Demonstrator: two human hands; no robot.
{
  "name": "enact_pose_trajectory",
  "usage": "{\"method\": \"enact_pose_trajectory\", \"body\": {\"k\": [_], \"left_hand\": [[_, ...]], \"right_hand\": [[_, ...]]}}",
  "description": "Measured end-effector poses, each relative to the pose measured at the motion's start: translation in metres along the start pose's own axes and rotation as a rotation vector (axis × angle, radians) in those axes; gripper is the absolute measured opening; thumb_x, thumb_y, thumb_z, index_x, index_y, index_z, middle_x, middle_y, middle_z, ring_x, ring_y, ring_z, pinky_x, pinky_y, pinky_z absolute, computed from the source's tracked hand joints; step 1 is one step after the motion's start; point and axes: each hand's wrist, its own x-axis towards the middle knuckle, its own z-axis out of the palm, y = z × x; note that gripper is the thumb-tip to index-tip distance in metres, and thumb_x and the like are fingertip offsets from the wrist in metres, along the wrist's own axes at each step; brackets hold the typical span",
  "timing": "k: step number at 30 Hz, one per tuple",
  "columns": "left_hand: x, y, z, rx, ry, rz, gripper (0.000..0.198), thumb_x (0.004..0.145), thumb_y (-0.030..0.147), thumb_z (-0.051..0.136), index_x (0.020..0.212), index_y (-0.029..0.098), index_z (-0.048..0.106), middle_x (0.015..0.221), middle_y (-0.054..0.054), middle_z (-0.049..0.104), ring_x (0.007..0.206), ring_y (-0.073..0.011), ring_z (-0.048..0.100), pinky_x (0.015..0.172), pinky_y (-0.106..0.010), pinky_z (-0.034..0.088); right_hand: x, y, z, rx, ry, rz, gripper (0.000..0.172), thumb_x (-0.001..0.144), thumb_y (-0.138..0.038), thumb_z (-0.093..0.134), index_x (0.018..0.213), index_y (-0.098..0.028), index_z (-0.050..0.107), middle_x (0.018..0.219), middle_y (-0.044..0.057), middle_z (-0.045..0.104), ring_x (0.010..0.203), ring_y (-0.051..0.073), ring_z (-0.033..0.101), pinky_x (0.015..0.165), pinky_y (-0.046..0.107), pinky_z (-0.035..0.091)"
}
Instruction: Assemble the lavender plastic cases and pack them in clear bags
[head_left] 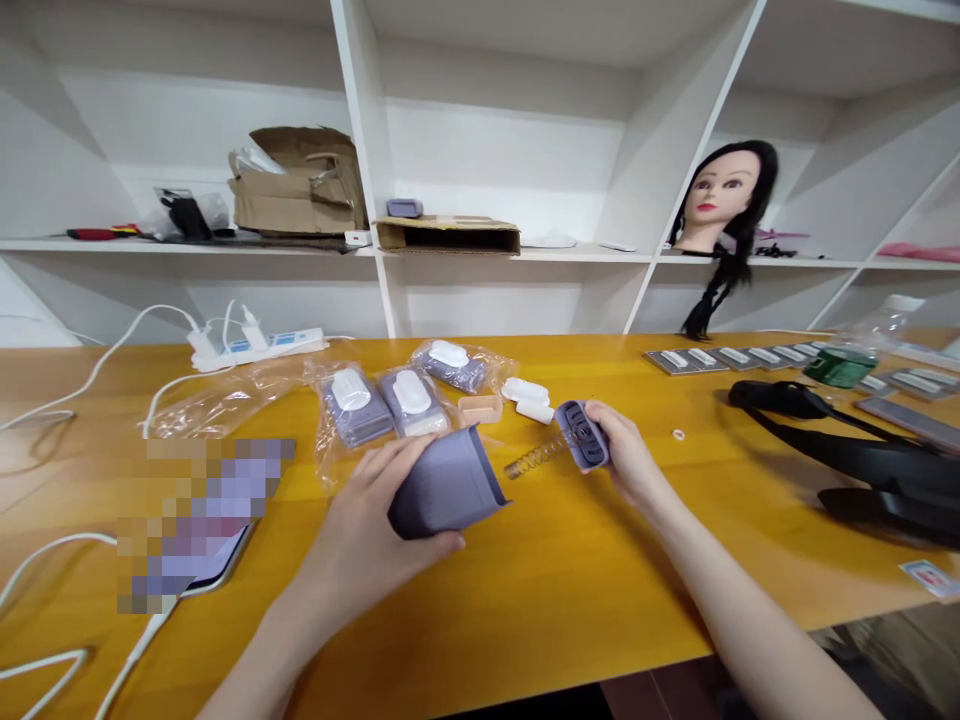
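My left hand (pixel 390 530) is wrapped round a purple-grey plastic case (pixel 450 480), tilted so that its open end faces right. In my right hand (pixel 626 455) is a matching purple-grey cap (pixel 583 437) with dark slots on its inner face. A metal coil spring (pixel 534 460) sticks out of the cap toward the case; a gap separates the two. Behind my hands lie several purple-grey cases with white oval pieces, such as one case (pixel 352 405) in clear plastic wrap. Near them are a beige block (pixel 480 409) and white cylinders (pixel 531 402).
A phone (pixel 217 560), partly pixelated, lies at left by white cables and a power strip (pixel 259 345). At right are a black strapped device (pixel 817 440), a bottle (pixel 855 350) and flat grey pieces (pixel 682 360). Shelves behind hold a mannequin head (pixel 716 200) and cardboard boxes (pixel 300 195).
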Motion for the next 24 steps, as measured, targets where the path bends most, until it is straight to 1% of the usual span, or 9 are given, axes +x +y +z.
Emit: {"method": "enact_pose_trajectory", "body": {"k": [5,10,12,15,18,21,24], "left_hand": [[-0.002,-0.001,0.007,0.11,0.039,0.084,0.07,0.068,0.035,0.068,0.132,0.029,0.039,0.131,-0.006,0.05,0.12,-0.0285,0.046,0.099,-0.049,0.039],[-0.002,0.0,0.013,0.185,0.059,0.143,0.072,0.066,0.034,0.069,0.13,0.025,0.039,0.129,-0.009,0.051,0.116,-0.0299,0.047,0.097,-0.05,0.042],[-0.001,0.002,0.017,0.201,0.054,0.152,0.072,0.064,0.034,0.07,0.129,0.023,0.04,0.127,-0.01,0.052,0.115,-0.03,0.048,0.095,-0.049,0.043],[0.0,0.005,0.022,0.207,0.046,0.143,0.074,0.062,0.033,0.071,0.129,0.023,0.04,0.126,-0.01,0.054,0.112,-0.0305,0.049,0.093,-0.05,0.044],[0.0,0.008,0.026,0.189,0.037,0.129,0.076,0.06,0.033,0.071,0.129,0.025,0.04,0.126,-0.009,0.054,0.113,-0.0317,0.048,0.091,-0.05,0.044],[-0.001,0.009,0.028,0.18,0.037,0.138,0.077,0.06,0.032,0.071,0.13,0.025,0.038,0.127,-0.008,0.053,0.113,-0.0317,0.047,0.092,-0.05,0.043],[-0.002,0.009,0.03,0.186,0.044,0.176,0.077,0.062,0.033,0.07,0.13,0.023,0.037,0.127,-0.009,0.053,0.114,-0.0309,0.047,0.094,-0.05,0.041]], "right_hand": [[0.004,0.005,0.0,-0.068,0.025,-0.047,0.023,0.074,-0.04,0.056,0.08,-0.018,0.061,0.057,-0.004,0.05,0.045,0.011,0.045,0.029,0.019,0.039],[0.003,0.007,0.004,-0.119,0.004,-0.076,0.025,0.074,-0.042,0.056,0.081,-0.019,0.06,0.057,-0.004,0.049,0.045,0.011,0.045,0.031,0.02,0.037],[0.001,0.007,0.008,-0.147,0.003,-0.111,0.025,0.076,-0.043,0.055,0.082,-0.019,0.06,0.058,-0.004,0.05,0.047,0.011,0.046,0.036,0.02,0.038],[-0.007,0.006,0.016,-0.189,0.0,-0.183,0.024,0.077,-0.042,0.057,0.082,-0.019,0.061,0.067,-0.003,0.055,0.06,0.012,0.051,0.052,0.02,0.042],[-0.018,0.006,0.024,-0.299,-0.059,-0.272,0.026,0.079,-0.042,0.057,0.092,-0.021,0.063,0.081,-0.001,0.061,0.074,0.014,0.054,0.065,0.023,0.042],[-0.029,0.006,0.031,-0.419,-0.125,-0.329,0.033,0.083,-0.045,0.052,0.106,-0.022,0.059,0.085,0.001,0.062,0.075,0.016,0.054,0.068,0.026,0.042],[-0.038,0.007,0.036,-0.444,-0.186,-0.335,0.037,0.084,-0.046,0.05,0.11,-0.021,0.056,0.086,0.002,0.062,0.075,0.017,0.055,0.069,0.028,0.042]]}}
